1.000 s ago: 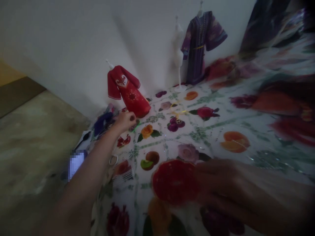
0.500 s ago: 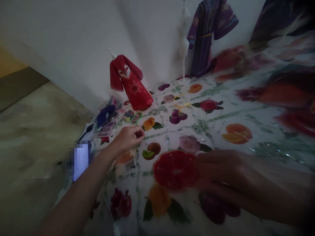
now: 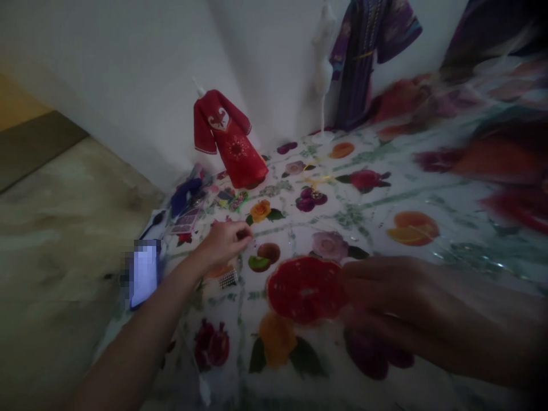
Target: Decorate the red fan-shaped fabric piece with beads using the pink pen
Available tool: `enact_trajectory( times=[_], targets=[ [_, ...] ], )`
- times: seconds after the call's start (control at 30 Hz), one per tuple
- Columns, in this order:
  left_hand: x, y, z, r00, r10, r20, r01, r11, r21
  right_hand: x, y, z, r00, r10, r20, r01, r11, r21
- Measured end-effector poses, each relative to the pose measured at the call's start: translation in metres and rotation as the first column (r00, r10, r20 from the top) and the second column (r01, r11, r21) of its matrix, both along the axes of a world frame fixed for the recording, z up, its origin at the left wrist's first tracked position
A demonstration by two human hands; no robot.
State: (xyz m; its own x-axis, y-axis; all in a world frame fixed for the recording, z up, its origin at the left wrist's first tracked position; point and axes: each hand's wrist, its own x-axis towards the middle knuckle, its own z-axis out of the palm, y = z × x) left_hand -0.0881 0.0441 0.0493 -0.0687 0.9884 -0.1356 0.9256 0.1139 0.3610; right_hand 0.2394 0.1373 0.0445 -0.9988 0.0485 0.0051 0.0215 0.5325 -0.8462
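My left hand is held over the fruit-and-flower patterned tablecloth, its thumb and fingers pinched together. Tiny shiny specks show beside its fingertips, too small to name. Below its wrist a small sheet of dark beads or gems lies on the cloth. At the right, my right hand is large, close and slightly blurred, its fingers pressed together beside the printed red grapefruit slice. Whatever may be in its fingertips is hidden. Thin glittering strands lie on the cloth beyond the right hand.
A small red embroidered dress on a stand is by the wall. Behind stand a bare white mini mannequin and a purple robe. A lit phone and a pink-framed palette lie at the left edge. Yellow cord lies mid-table.
My left hand's pinched fingers have shifted slightly right. My right hand stays almost where it was. The whole view has tilted a little.
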Motion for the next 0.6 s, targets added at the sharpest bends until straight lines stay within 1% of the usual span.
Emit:
enact_trajectory(
  times=[0.17, 0.37, 0.6],
  targets=[
    [0.0001, -0.0016, -0.0011, 1.000, -0.001, 0.008, 0.001, 1.000, 0.004, 0.0008, -0.0012, 0.0025, 1.000, -0.009, -0.011, 0.009, 1.000, 0.028],
    [0.0003, -0.0029, -0.0004, 1.000, -0.005, 0.000, 0.005, 1.000, 0.013, -0.0013, -0.0017, 0.0036, 0.999, -0.005, -0.037, 0.005, 1.000, -0.002],
    [0.0003, -0.0053, -0.0011, 1.000, -0.015, 0.006, 0.015, 1.000, 0.025, 0.0004, -0.0015, 0.0026, 1.000, -0.016, -0.021, 0.018, 0.997, 0.074]
  ],
)
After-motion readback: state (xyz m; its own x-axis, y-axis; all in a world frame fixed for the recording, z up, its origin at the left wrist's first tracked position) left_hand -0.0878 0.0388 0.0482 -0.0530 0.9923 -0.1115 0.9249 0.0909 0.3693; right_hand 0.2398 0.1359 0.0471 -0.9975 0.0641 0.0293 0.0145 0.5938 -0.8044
